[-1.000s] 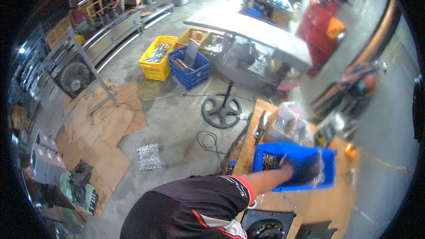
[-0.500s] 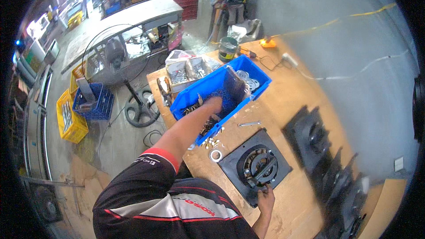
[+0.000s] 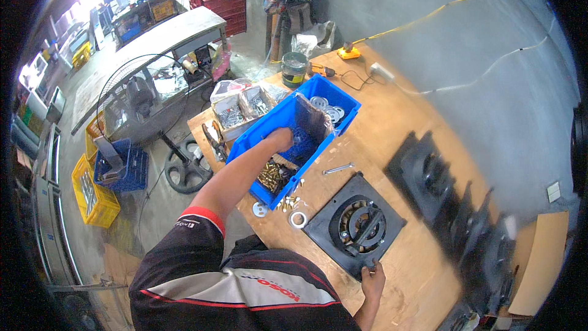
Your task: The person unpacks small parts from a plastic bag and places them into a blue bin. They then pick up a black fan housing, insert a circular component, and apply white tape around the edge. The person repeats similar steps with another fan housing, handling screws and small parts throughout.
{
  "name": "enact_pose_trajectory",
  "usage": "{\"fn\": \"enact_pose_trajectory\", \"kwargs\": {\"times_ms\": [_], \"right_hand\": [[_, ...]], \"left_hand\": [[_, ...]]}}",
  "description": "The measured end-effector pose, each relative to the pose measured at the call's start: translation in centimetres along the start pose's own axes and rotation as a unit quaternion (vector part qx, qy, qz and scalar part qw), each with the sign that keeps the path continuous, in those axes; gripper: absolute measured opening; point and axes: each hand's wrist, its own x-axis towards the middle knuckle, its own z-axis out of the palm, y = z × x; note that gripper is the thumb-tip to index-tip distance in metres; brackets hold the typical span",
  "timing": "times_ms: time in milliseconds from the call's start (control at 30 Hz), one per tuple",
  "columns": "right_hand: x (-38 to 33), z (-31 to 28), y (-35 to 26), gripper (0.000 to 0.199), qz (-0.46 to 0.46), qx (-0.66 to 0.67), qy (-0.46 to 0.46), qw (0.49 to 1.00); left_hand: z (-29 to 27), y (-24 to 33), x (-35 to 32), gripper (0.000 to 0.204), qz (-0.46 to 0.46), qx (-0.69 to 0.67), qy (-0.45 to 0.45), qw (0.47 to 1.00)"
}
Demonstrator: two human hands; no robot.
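My left hand reaches down into a long blue parts bin. Its fingertips are hidden among the contents, beside blue mesh-like material. Small brass-coloured fittings fill the near end of the bin, and silvery discs lie at the far end behind a clear plastic bag. My right hand is at the near edge of a black square plate that carries a round ring assembly. Its thumb and fingers are pinched together; a small dark thing seems to be between them.
A wrench, a tape roll and small loose fittings lie by the plate. Pliers and boxes of screws sit left of the bin. More black plates line the right side. A pedestal fan stands at left.
The whole view has shifted slightly. My left hand has moved back a little within the bin, uncovering more brass fittings. My right hand stays at the plate's near edge, slightly lower along it.
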Motion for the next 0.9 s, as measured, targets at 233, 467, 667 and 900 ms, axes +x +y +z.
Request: {"fn": "enact_pose_trajectory", "kwargs": {"times_ms": [233,467,667,900], "right_hand": [[-0.6,0.7,-6.1,0.050,0.031,0.001,0.019,0.999],[-0.8,2.9,-6.1,0.046,0.034,0.003,0.066,0.997],[-1.5,3.7,-8.0,0.046,0.057,-0.009,0.081,0.995],[-3.3,4.7,-7.6,0.038,0.070,0.071,0.134,0.986]], "left_hand": [[-1.4,-0.9,-0.7,0.035,0.031,-0.149,0.063,0.986],[-7.2,1.5,-5.1,0.027,0.062,-0.238,0.085,0.965],[-11.6,0.4,-5.4,0.025,0.101,-0.339,0.132,0.926],[-15.6,-2.8,-5.2,0.033,0.063,-0.490,0.112,0.862]]}}
